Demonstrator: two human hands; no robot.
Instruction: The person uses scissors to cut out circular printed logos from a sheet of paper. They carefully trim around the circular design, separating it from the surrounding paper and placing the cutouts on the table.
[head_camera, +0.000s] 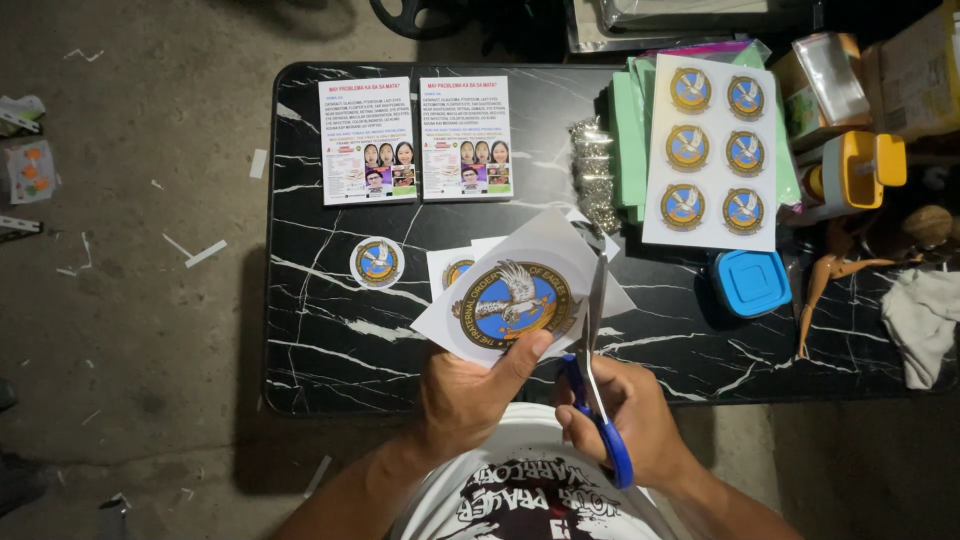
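Left hand (470, 390) pinches printed emblem sheet (510, 300) by its 6 o'clock edge; right hand (625, 420) grips blue-handled scissors (597, 370), blades at the sheet's 3 o'clock edge. Cut round sticker (377, 262) at 9 o'clock on black marble table (330, 350).

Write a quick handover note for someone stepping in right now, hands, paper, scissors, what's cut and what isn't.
Left hand pinches the sheet piece with the round emblem from below, thumb on its lower edge.
Right hand works the blue-handled scissors, blades up against the emblem's right edge.
Done: one cut-out round sticker lies on the black marble-look table.
Left: the emblem in hand is only partly trimmed; a sheet of six emblems lies uncut at upper right, and more emblem pieces sit under the held one.
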